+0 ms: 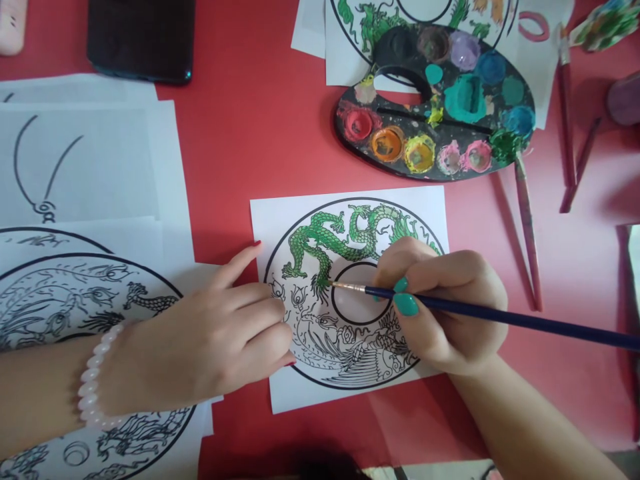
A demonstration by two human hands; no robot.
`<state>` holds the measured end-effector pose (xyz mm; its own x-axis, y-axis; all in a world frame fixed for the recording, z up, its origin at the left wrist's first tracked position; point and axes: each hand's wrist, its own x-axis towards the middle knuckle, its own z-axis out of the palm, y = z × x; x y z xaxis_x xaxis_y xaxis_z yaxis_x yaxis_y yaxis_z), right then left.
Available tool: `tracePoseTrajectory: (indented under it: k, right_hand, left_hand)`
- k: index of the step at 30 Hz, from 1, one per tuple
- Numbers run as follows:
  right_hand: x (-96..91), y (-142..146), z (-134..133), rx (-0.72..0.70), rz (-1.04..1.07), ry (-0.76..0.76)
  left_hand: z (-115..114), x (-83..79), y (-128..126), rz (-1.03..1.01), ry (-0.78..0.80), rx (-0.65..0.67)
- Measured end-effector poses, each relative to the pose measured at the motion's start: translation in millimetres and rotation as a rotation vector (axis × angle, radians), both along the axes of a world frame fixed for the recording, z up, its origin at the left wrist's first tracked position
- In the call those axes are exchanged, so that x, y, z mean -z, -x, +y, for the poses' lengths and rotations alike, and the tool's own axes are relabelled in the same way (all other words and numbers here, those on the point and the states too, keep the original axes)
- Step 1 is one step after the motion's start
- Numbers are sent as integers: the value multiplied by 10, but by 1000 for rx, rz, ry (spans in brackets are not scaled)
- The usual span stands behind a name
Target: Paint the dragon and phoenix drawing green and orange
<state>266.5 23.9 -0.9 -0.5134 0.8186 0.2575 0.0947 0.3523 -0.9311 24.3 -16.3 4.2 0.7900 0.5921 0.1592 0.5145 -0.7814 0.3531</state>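
Note:
In the head view, a white sheet (pixel 286 393) printed with a ring-shaped dragon and phoenix design lies on the red table. The dragon (pixel 313 240) is mostly painted green; the phoenix (pixel 345 347) is bare black outline. My right hand (pixel 450 307) pinches a thin dark-blue paintbrush (pixel 505 319), its tip touching the dragon's tail end by the centre circle. My left hand (pixel 215 340), wearing a beaded bracelet (pixel 90 383), rests at the sheet's left edge with the index finger stretched out and the other fingers bent. It grips nothing.
Behind the sheet sits a black paint palette (pixel 400 120), overlapping another painted sheet (pixel 345 73). A brush (pixel 529 233) leans on the palette's right end; two more brushes (pixel 566 120) lie farther right. Printed papers (pixel 170 173) are stacked at left, below a black phone-like device (pixel 141 40).

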Motion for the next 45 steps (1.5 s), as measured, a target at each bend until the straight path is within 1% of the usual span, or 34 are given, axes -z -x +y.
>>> tracePoseTrajectory:
  k: [4, 9, 14, 20, 26, 34, 36, 38, 40, 43, 45]
  right_hand:
    - [-9, 10, 5, -50, 14, -2]
    - [-6, 14, 10, -20, 4, -19]
    - [-6, 7, 7, -60, -6, -20]
    - [6, 11, 21, -34, 40, -30]
    - [10, 21, 16, -87, 43, -31]
    - [24, 16, 13, -2, 33, -85]
    - [26, 24, 12, 54, 50, -117]
    - [36, 12, 32, 168, 56, -191]
    - [59, -49, 94, 344, 34, -284]
    - [110, -262, 274, 651, -17, -408]
    - [148, -458, 417, 784, -61, -485]
  left_hand:
    - [1, 10, 5, -16, -2, 18]
    - [-5, 14, 23, -9, -1, 8]
    - [1, 14, 7, -17, -5, 2]
    - [-10, 11, 3, -43, -15, -14]
    - [-9, 6, 4, -21, -24, -11]
    - [4, 10, -2, -21, -23, 7]
    - [5, 14, -1, -20, -24, 8]
    - [2, 15, 1, -19, -20, 7]
    - [-5, 11, 5, -25, -19, 8]
    - [-18, 2, 12, -25, -24, 4]
    - [-24, -3, 15, -22, -25, 9]
